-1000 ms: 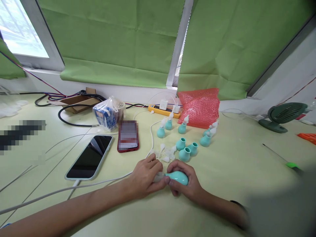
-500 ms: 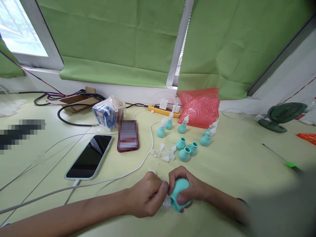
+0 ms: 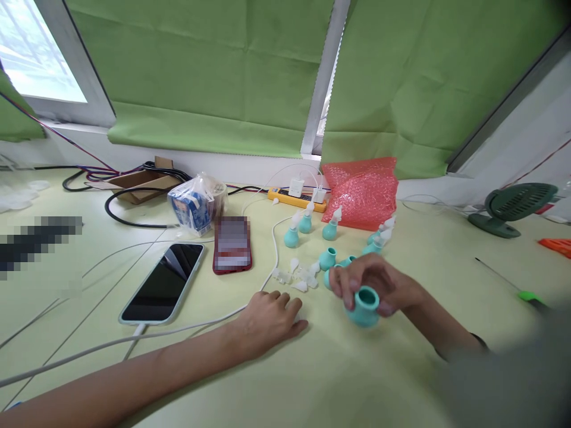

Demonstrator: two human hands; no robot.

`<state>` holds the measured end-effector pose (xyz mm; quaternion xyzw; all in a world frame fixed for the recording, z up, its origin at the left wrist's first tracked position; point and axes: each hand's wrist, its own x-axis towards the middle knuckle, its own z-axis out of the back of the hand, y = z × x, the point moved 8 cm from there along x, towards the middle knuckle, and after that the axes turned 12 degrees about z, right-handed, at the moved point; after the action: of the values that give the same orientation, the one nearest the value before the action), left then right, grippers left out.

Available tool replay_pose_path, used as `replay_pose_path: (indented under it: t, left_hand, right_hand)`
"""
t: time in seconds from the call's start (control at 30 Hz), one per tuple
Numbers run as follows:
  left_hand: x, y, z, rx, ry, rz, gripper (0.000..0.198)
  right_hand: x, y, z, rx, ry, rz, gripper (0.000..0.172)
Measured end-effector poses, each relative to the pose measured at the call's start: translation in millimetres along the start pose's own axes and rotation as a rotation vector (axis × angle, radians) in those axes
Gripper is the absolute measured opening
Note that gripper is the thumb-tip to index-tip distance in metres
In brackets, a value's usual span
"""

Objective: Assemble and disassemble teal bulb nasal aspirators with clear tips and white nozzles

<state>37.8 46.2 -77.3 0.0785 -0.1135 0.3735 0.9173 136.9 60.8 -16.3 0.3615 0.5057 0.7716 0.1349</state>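
Observation:
My right hand (image 3: 372,282) grips a teal bulb (image 3: 363,309) by its sides, its round opening facing up, near the other open teal bulbs (image 3: 328,258). My left hand (image 3: 272,321) rests low over the table, palm down with the fingers slightly apart; a bit of something pale shows by its fingertips. Small clear-white pieces (image 3: 307,275) lie in a loose group beyond my left hand. Farther back, several teal bulbs with white tips (image 3: 331,229) stand upright on the table.
Two phones, one light-framed (image 3: 164,284) and one red (image 3: 232,245), lie at left with a white cable. Behind are a plastic-wrapped blue package (image 3: 194,205), a yellow power strip (image 3: 285,198) and a red bubble-wrap bag (image 3: 360,195). A green fan (image 3: 513,208) and a screwdriver (image 3: 529,296) are at right.
My right hand has moved right and away from my left hand, carrying the teal bulb, now with its opening up. My left hand has opened from a closed grip and turned palm down.

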Motion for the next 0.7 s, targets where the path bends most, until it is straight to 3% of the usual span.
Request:
replay_pose_path:
  t: [0.17,0.27,0.37,0.53,0.6,0.7]
  left_hand:
    - [5.9,13.6,-10.8,-0.011,0.026,0.071,0.016]
    - [6.7,18.6,-10.8,-0.052,0.013,0.103,0.017]
    - [4.9,19.2,-6.8,-0.093,-0.027,0.112,0.014]
    - [0.3,11.1,-7.2,-0.100,0.012,0.035,0.018]
    - [-0.7,9.3,-9.4,-0.080,0.042,0.014,0.018]
    - [-1.0,9.7,-9.5,-0.079,0.044,0.005,0.017]
  right_hand:
    - [-14.7,23.4,85.1,-0.546,-0.555,0.034,0.024]
    - [-31.5,26.8,114.5,-0.956,-0.775,-0.012,0.021]
    - [-38.2,5.7,127.7,-1.135,-0.765,-0.159,0.016]
    - [-36.1,-41.7,130.8,-1.163,-0.482,-0.432,0.017]
    - [-35.3,-47.2,129.4,-1.140,-0.431,-0.458,0.019]
    - [-36.5,-30.9,130.5,-1.220,-0.471,-0.417,0.025]
